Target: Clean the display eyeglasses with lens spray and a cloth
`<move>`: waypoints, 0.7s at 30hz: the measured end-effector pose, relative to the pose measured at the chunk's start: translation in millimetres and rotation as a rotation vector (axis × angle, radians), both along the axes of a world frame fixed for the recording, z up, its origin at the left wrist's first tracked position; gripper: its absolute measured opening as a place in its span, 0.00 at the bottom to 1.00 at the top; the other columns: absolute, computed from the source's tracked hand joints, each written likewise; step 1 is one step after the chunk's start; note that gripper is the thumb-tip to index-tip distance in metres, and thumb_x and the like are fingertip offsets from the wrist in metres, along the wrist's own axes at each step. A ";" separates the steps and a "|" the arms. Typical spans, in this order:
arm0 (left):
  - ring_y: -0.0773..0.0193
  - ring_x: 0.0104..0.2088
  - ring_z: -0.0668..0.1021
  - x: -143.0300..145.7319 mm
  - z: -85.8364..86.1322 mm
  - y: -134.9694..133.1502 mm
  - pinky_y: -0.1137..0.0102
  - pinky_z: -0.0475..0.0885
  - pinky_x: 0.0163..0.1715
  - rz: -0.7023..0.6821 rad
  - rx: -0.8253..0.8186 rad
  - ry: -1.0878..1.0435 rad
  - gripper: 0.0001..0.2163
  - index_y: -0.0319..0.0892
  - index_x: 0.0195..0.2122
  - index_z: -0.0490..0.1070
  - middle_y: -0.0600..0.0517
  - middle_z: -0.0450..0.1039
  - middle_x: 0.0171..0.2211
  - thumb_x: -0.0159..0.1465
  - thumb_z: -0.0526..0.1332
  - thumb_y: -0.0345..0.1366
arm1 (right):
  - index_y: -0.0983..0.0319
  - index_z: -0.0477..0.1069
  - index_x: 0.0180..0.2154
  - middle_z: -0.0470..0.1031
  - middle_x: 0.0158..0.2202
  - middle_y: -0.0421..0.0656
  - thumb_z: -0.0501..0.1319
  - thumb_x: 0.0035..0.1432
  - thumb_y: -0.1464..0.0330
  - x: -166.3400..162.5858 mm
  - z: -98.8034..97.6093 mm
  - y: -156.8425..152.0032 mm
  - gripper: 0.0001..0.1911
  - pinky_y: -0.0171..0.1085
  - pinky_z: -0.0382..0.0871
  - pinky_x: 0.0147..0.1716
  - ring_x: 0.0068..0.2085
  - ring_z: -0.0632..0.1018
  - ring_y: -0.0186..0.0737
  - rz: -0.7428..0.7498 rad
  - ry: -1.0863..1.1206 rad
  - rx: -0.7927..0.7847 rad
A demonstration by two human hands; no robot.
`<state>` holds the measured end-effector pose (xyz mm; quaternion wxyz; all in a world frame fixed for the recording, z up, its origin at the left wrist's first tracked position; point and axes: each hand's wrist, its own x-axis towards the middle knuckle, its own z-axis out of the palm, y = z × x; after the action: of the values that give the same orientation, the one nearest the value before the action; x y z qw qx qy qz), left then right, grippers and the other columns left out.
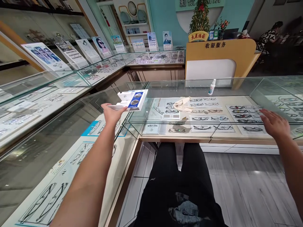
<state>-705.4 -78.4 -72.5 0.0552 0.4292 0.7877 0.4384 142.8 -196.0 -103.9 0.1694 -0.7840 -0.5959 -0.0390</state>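
My left hand [113, 114] is closed on a white and blue cardboard box [135, 100], thumb at its near edge, over the corner where the glass counters meet. The box has round dark pictures on its blue panel, and a white flap or tray shows at its left. My right hand [276, 124] rests with fingers stretched out on or just over the glass top at the right, holding nothing. Between the hands, a cream cloth [182, 104] lies crumpled on the glass counter [163, 85]. Farther back, a small white spray bottle [212, 87] stands upright.
Eyeglass frames [200, 118] lie in rows under the glass. Another glass showcase [99, 71] runs along the left, with standing picture cards [47, 56]. A wooden cashier desk [213, 55] stands behind the counter. A seated person [270, 37] is at the far right.
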 end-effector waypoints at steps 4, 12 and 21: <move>0.46 0.60 0.76 -37.2 3.1 -9.6 0.45 0.70 0.66 0.145 -0.002 -0.005 0.40 0.41 0.55 0.55 0.37 0.72 0.61 0.56 0.85 0.43 | 0.62 0.68 0.76 0.66 0.79 0.48 0.40 0.81 0.50 -2.7 2.4 -0.4 0.39 0.44 0.54 0.74 0.80 0.64 0.49 -0.018 0.004 -0.008; 0.29 0.80 0.55 -47.7 1.9 -25.3 0.39 0.52 0.77 0.286 0.051 0.016 0.60 0.28 0.76 0.42 0.17 0.44 0.80 0.55 0.84 0.42 | 0.58 0.68 0.76 0.68 0.78 0.45 0.41 0.81 0.52 3.7 -4.5 3.5 0.36 0.44 0.56 0.73 0.80 0.64 0.47 -0.021 -0.021 0.012; 0.44 0.82 0.57 134.7 37.2 -10.6 0.48 0.52 0.81 -0.628 0.150 0.508 0.40 0.37 0.78 0.57 0.34 0.55 0.80 0.68 0.69 0.40 | 0.59 0.71 0.75 0.70 0.77 0.45 0.42 0.81 0.52 -1.0 -8.1 3.6 0.36 0.43 0.54 0.76 0.79 0.67 0.48 -0.037 -0.011 0.073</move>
<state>-570.7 -88.9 -35.3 -0.0414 0.7462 0.5730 0.3365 141.8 -192.4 -111.9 0.1942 -0.7879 -0.5803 -0.0682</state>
